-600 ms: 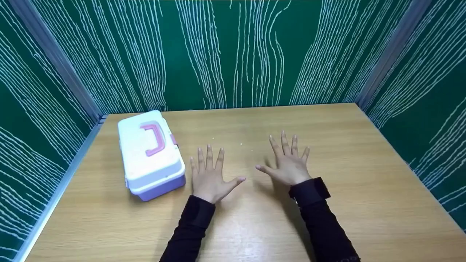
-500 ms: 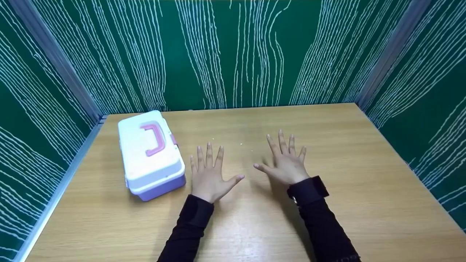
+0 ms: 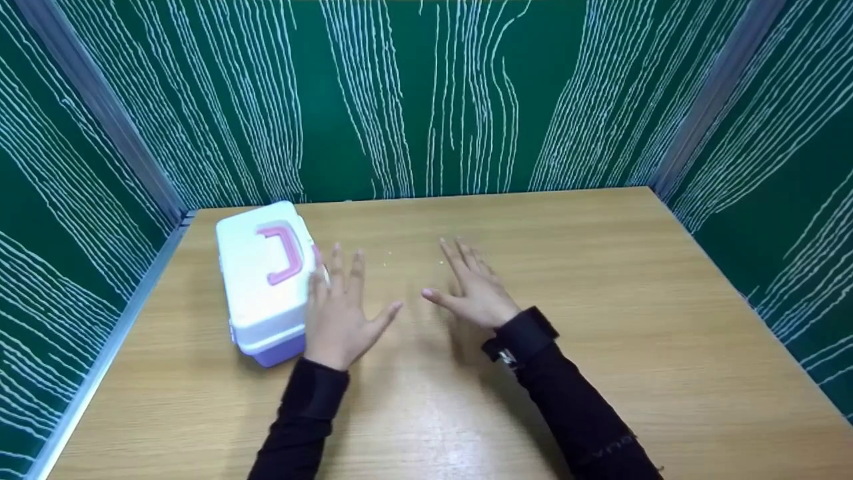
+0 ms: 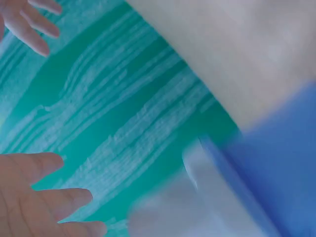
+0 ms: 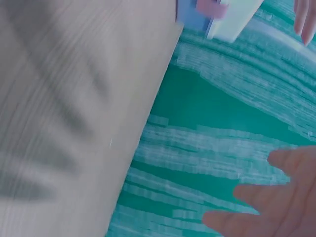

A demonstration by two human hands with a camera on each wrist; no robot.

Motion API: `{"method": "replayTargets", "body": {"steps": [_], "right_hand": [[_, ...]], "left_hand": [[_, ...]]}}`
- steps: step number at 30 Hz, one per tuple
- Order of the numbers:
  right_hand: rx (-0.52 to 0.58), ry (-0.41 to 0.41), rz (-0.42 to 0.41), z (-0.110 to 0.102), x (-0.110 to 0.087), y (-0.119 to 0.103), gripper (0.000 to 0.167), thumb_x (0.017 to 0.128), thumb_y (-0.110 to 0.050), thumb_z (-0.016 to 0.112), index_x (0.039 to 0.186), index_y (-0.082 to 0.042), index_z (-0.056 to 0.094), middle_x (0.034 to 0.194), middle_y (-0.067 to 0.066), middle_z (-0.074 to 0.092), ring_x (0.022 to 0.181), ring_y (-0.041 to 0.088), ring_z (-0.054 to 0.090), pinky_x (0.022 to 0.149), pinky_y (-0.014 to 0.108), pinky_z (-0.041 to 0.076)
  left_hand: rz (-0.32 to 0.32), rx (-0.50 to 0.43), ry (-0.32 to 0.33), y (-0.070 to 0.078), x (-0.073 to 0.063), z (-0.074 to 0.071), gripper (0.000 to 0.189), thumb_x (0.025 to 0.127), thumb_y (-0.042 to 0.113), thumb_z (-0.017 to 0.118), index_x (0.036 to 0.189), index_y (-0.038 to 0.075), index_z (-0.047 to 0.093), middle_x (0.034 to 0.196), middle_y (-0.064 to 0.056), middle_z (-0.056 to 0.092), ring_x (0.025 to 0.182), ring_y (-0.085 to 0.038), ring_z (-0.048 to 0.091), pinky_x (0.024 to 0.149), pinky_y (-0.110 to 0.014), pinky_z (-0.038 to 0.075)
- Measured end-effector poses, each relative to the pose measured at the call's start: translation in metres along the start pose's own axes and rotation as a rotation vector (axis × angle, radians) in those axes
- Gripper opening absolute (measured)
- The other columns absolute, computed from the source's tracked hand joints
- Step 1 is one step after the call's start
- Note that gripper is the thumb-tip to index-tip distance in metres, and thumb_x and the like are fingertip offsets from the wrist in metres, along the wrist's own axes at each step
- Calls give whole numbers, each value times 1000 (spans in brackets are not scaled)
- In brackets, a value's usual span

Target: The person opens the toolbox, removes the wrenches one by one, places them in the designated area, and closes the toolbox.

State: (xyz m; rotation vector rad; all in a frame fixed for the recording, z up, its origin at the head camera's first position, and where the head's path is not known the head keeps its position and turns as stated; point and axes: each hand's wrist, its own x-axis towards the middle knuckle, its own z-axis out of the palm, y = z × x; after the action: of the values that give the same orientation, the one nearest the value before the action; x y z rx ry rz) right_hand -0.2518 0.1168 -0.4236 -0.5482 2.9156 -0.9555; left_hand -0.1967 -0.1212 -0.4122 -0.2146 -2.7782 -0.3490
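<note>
A white-lidded storage box (image 3: 266, 280) with a purple base and a pink handle (image 3: 290, 257) stands on the left of the table, its lid down. My left hand (image 3: 338, 327) is beside its right side, fingers spread, overlapping the box's edge and front latch area in the head view. Nothing is in that hand. To the right, over the middle of the table, my right hand (image 3: 480, 297) has its fingers extended and thumb out, also holding nothing. The left wrist view shows the box (image 4: 276, 163) blurred and close by the left fingers (image 4: 74, 200).
The wooden table (image 3: 633, 300) meets green walls (image 3: 453, 100) with white wavy lines at the back and sides. Grey metal posts (image 3: 716, 100) stand in the corners. Tiny white specks lie near the table's middle.
Both hands have moved left, the left one up to the box's right side and the right one toward the table's middle. The box has stayed in place.
</note>
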Motion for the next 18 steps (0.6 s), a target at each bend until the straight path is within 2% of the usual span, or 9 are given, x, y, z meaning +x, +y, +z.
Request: {"method": "replayTargets", "body": {"steps": [4, 8, 11, 13, 18], "right_hand": [[146, -22, -47, 11, 13, -19, 94, 87, -68, 54, 158, -29, 7, 166, 6, 4, 152, 32, 8, 118, 61, 15], [280, -57, -39, 21, 24, -38, 85, 91, -62, 54, 158, -26, 16, 165, 6, 15, 152, 28, 16, 121, 54, 17], [344, -93, -10, 29, 31, -51, 84, 91, -65, 52, 157, -26, 18, 165, 6, 18, 151, 26, 18, 122, 52, 18], [366, -125, -2, 34, 37, -60, 86, 90, -68, 51, 157, -27, 18, 165, 6, 18, 152, 25, 18, 122, 51, 17], [391, -204, 3, 49, 51, -82, 86, 90, -68, 50, 158, -26, 18, 165, 6, 17, 151, 27, 19, 122, 50, 18]], "left_hand": [[-68, -2, 48, -24, -6, -11, 98, 86, 72, 50, 157, 12, 19, 163, -21, 10, 149, -48, 7, 120, -61, 9], [-181, 0, 51, -49, -12, -23, 95, 88, 67, 52, 156, 8, 23, 162, -23, 13, 148, -51, 3, 119, -65, 6], [-275, -20, 11, -69, -15, -30, 94, 90, 67, 47, 156, 4, 21, 161, -28, 10, 147, -54, 0, 117, -68, 5], [-336, -56, -21, -83, -16, -34, 97, 91, 70, 43, 156, 3, 15, 161, -29, 6, 146, -55, -2, 117, -68, 4], [-446, -201, -58, -113, -19, -41, 101, 92, 70, 39, 156, 0, 2, 160, -30, -3, 145, -55, -5, 117, -67, 1]]}}
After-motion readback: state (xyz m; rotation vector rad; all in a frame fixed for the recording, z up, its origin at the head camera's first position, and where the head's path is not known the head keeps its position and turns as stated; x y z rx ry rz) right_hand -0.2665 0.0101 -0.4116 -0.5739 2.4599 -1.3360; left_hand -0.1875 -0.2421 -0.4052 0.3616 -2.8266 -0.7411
